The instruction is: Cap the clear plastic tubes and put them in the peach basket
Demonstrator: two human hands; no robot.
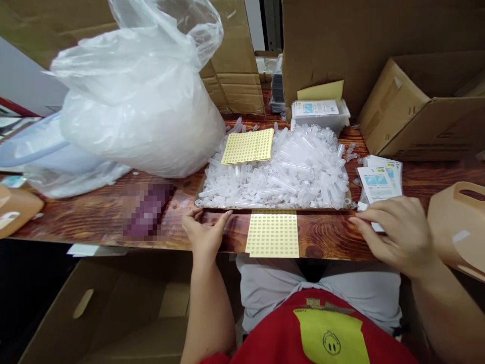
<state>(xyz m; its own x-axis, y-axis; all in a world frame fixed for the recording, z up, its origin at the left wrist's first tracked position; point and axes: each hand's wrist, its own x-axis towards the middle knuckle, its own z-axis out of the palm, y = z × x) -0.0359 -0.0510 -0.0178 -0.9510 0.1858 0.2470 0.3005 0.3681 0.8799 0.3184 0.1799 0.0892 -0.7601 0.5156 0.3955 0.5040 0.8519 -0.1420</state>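
Note:
A flat cardboard tray (212, 206) on the wooden table holds a heap of clear plastic tubes (295, 169). One yellow sticker sheet (248, 146) lies on the heap at the left. Another yellow sticker sheet (273, 235) lies at the table's near edge. My left hand (204, 230) rests at the tray's near left corner, fingers apart, thumb and forefinger touching the tray rim. My right hand (392, 232) lies over the near end of a stack of white printed leaflets (379, 182) beside the tray's right corner; I cannot tell whether it grips them.
A big translucent plastic bag (140, 96) fills the table's left. Cardboard boxes (409, 106) stand at the back and right, a clear packet box (320, 114) behind the tray. A brown paper carrier (460, 222) sits at right. An open carton (113, 308) stands below the table.

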